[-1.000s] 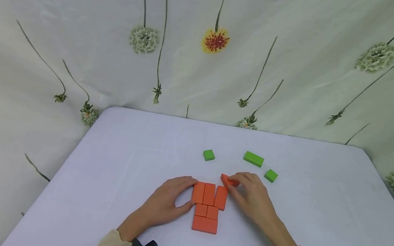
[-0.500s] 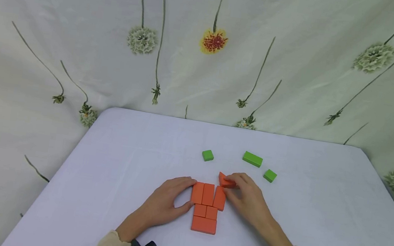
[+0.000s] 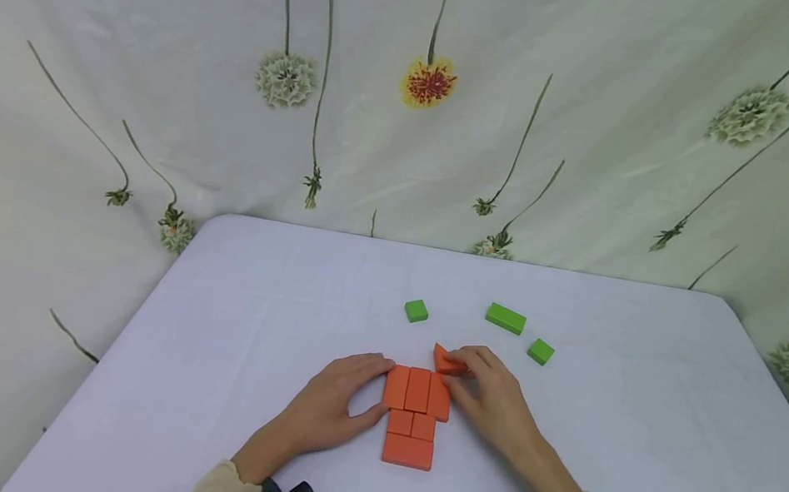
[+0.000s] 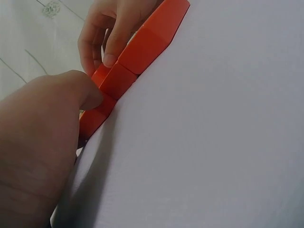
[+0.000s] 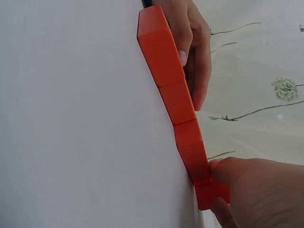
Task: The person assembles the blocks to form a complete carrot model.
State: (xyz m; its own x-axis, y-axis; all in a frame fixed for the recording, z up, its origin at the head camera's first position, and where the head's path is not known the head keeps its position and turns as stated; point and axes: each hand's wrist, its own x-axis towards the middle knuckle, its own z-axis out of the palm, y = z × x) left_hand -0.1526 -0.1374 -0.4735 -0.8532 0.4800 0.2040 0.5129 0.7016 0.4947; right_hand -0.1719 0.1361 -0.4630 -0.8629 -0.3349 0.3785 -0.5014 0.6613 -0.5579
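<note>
Orange blocks (image 3: 418, 392) between left hand (image 3: 328, 405), relaxed against them, and right hand (image 3: 497, 403) — pinching 1 piece (image 3: 442, 361)

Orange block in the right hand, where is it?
In the head view, right of centre: the right hand pinches the orange block just beyond the far row's rightmost block.

On the surface (image 3: 265, 303), a block cluster (image 3: 416, 405) lies between the left hand (image 3: 330, 401) and the right hand (image 3: 497, 405), with a single block (image 3: 444, 362) behind its right end and, farther back, a left block (image 3: 416, 310), a middle block (image 3: 505, 319) and, slightly nearer, a right block (image 3: 540, 351).
</note>
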